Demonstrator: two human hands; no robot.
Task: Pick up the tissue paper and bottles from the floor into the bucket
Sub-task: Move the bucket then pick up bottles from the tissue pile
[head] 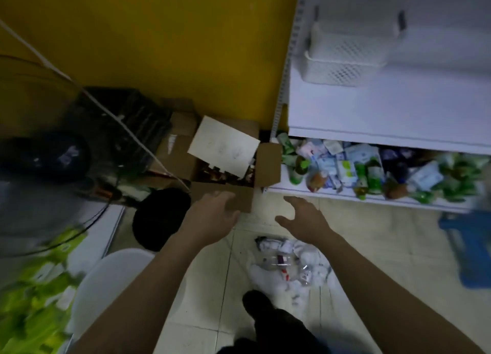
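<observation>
A pile of crumpled white tissue paper (268, 276) lies on the tiled floor in front of my foot. Clear plastic bottles (279, 260) with red labels lie mixed into it. A black bucket (159, 218) stands on the floor to the left of the pile. My left hand (212, 215) is stretched forward above the floor, right of the bucket, fingers apart and empty. My right hand (305, 215) is held out beside it, over the far edge of the pile, also spread and holding nothing.
An open cardboard box (239, 173) sits against the yellow wall just beyond my hands. A white shelf unit (372, 114) at right holds packets and green bottles on its lowest shelf. A blue crate (467, 250) stands at far right, a white stool (111, 282) at left.
</observation>
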